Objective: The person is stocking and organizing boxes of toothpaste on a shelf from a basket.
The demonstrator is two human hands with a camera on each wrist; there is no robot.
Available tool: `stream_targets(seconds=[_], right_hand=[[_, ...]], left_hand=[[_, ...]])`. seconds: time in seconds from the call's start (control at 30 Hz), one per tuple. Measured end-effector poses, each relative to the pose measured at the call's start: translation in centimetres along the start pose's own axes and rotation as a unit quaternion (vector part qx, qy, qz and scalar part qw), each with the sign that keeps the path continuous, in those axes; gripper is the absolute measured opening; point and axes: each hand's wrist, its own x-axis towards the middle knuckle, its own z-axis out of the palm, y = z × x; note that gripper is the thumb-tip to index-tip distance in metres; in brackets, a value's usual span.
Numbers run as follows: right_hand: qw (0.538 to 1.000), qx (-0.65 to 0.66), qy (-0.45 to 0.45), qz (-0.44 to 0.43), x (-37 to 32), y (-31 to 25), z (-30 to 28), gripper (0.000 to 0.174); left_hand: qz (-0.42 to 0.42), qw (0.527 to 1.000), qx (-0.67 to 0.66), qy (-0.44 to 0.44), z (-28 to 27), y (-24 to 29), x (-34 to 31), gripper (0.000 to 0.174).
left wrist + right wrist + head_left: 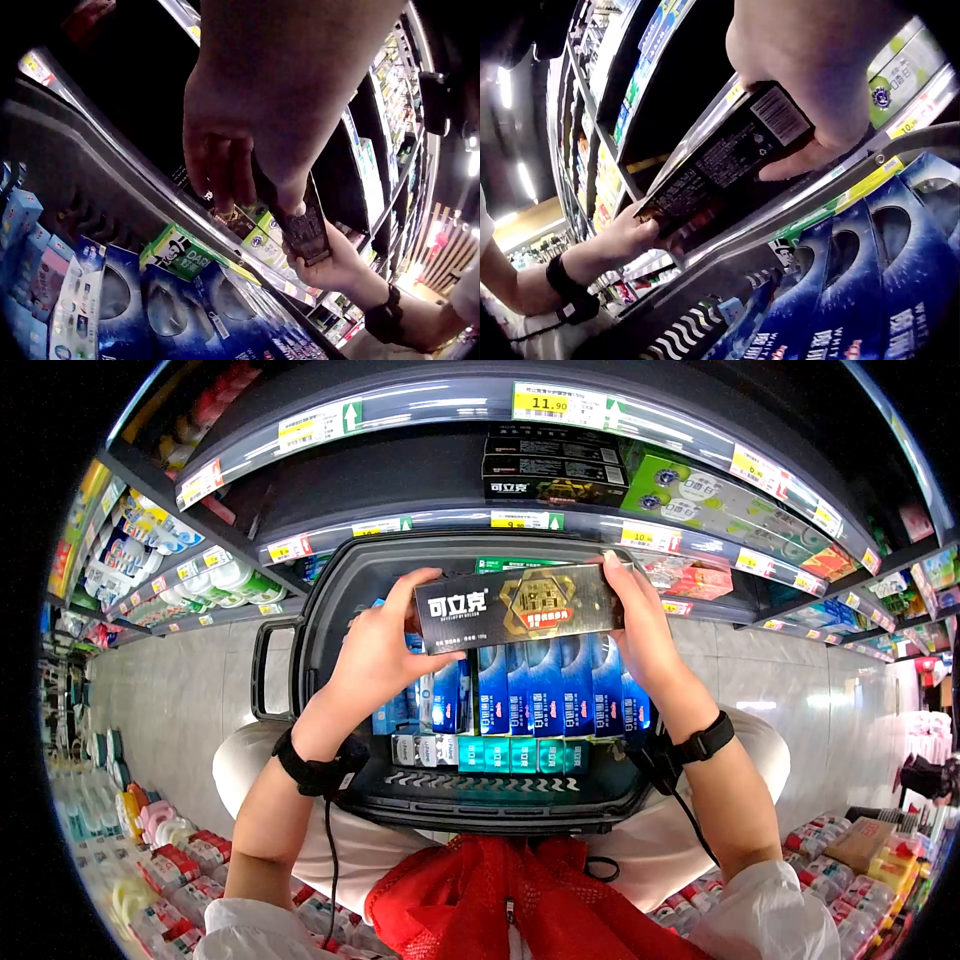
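Observation:
A black toothpaste box (518,605) with white lettering and a gold emblem is held up level by both hands, over a dark plastic basket (330,575). My left hand (383,645) grips its left end, thumb at the lower edge. The right hand (640,622) grips the opposite end. In the right wrist view the box's barcode side (780,116) shows beside the right hand (810,82). Below, the basket holds rows of blue boxes (545,690), teal boxes (525,754) and a green box (182,251).
Ahead stands a shelf with price tags (548,404); it carries similar black boxes (550,468) and green boxes (690,495). Bottles (225,590) fill the shelving at left. The basket's handle (272,670) sticks out on the left. Packaged goods (835,860) stand at the lower right.

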Motion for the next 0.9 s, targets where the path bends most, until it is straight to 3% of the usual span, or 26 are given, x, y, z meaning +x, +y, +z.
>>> stream_targets(seconds=[0.03,0.13,0.2,0.27,0.33,0.4,0.43,0.6,0.9], right_hand=[[0.998,0.017,0.007,0.052,-0.5,-0.7,0.2,0.044],[0.995,0.01,0.009,0.101,-0.4,-1.0,-0.1,0.047],[0.994,0.023,0.009,0.108,-0.5,-1.1,-0.3,0.048],[0.995,0.006,0.006,0.102,-0.2,-0.7,-0.7,0.05],[0.995,0.019,0.025,0.09,0.1,-0.4,-0.8,0.048],[0.999,-0.041,0.018,-0.025,0.4,-0.5,-0.4,0.047],[0.994,-0.077,0.072,-0.019,-0.4,-0.9,-0.4,0.047],[0.991,-0.085,0.081,-0.06,-0.7,-1.7,-2.0,0.051],[0.998,-0.003,0.056,-0.03,-1.6,-2.9,-2.5,0.043]], left_hand=[[-0.03,0.997,-0.072,-0.016,0.1,0.1,0.1,0.069],[-0.065,0.981,-0.184,-0.007,0.7,-0.2,0.3,0.071],[-0.074,0.969,-0.232,-0.031,0.6,-0.4,0.4,0.062],[-0.17,0.903,-0.385,-0.081,0.2,-0.1,0.7,0.046],[-0.155,0.917,-0.353,-0.1,0.8,-1.0,0.8,0.041],[-0.203,0.874,-0.44,-0.035,1.0,-1.2,1.0,0.035],[-0.172,0.869,-0.463,-0.014,1.0,-1.2,1.2,0.032],[-0.151,0.859,-0.481,0.087,0.3,-3.5,3.5,0.03],[-0.061,0.904,-0.416,0.084,-0.1,-4.8,13.4,0.032]])
